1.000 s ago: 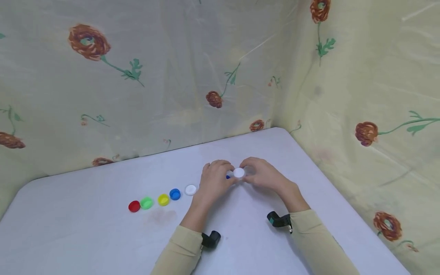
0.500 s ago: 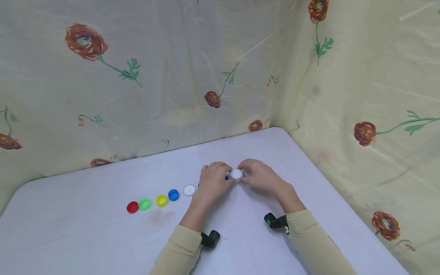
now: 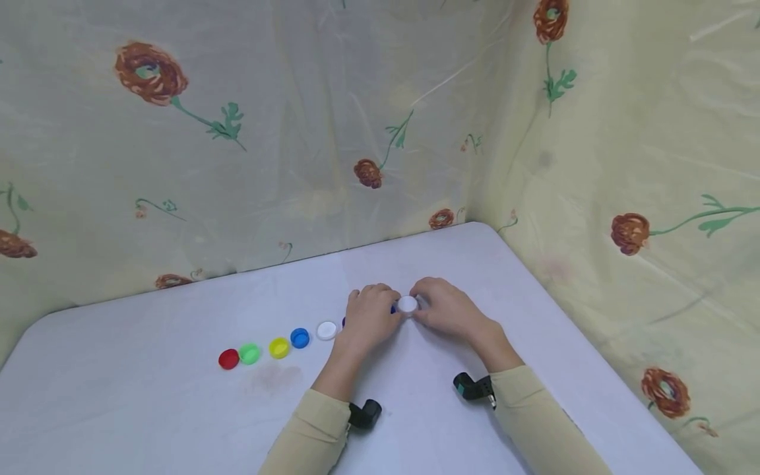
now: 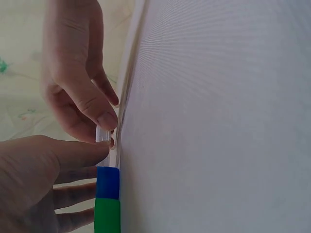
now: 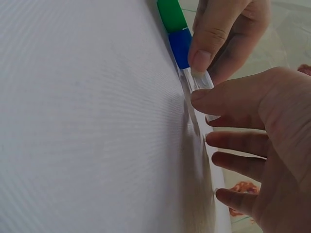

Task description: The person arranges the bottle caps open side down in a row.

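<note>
White on top and clear at its ribbed side, a round cap (image 3: 408, 304) sits between the two hands at the far right part of the table (image 3: 148, 402). The left hand (image 3: 371, 318) pinches it by the rim, thumb nearer the wearer and forefinger at the far side; its remaining fingers are bent and slightly spread. The right hand (image 3: 449, 308) holds the opposite side in the same way, thumb and forefinger close together at the rim, its other fingers spread apart behind.

Seen from the head, only a bit of dark blue shows between the left hand and the cap. Both wrist views show more: a dark blue piece (image 4: 108, 182) just beside the cap, and next to that a dark green piece (image 4: 107, 214), which the left hand hides from above. How firmly the fingers press cannot be told.

Only the head view shows the loose row left of the hands: a red cap (image 3: 229, 359), a light green cap (image 3: 250, 353) just beside it, a yellow cap (image 3: 279, 348), a bright blue cap (image 3: 299, 338) and a flat white cap (image 3: 326, 330). A dark sliver (image 3: 344, 322) peeks out by the left hand, too covered to identify.
</note>
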Motion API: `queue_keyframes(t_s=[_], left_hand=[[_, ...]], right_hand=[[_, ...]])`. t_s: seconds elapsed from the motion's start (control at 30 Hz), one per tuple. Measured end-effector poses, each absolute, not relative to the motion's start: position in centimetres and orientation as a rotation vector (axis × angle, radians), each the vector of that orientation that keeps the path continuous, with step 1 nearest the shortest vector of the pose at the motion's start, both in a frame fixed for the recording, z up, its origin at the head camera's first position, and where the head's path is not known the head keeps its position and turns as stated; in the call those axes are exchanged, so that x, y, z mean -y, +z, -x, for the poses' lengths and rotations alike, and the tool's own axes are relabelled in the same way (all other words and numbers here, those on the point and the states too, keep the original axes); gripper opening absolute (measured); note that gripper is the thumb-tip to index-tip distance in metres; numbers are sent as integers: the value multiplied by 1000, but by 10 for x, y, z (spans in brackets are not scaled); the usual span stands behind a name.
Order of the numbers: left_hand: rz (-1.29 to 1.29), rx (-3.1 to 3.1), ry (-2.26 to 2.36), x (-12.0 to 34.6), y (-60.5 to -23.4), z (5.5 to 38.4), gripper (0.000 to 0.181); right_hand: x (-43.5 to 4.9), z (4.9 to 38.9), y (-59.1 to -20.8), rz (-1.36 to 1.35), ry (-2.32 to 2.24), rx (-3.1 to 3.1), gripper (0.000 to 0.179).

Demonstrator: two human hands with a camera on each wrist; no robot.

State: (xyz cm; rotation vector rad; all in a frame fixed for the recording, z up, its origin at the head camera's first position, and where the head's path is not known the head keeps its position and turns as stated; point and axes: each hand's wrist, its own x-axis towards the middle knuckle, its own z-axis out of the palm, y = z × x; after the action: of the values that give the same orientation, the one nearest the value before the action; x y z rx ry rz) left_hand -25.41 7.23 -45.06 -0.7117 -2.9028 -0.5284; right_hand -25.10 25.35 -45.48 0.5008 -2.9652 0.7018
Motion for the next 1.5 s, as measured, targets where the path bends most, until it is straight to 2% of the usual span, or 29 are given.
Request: queue_keyframes(t_s=[0.43,0.7,1.03,1.5], left_hand=[[700,2955,-505,-69,-450,253,37],[670,2977,-527,-63,-451,254,40],[676,2972,-544,-58,-449,254,43],[675,3005,-499,-49,-448,253,46]], right_hand=[[-252,250,-453,-460,655,3019,30],[-250,250,-453,-437,686,3038,31],[-251,248,-452,-385,764,3077,43],[-240,254,-453,-481,771,3070,40]])
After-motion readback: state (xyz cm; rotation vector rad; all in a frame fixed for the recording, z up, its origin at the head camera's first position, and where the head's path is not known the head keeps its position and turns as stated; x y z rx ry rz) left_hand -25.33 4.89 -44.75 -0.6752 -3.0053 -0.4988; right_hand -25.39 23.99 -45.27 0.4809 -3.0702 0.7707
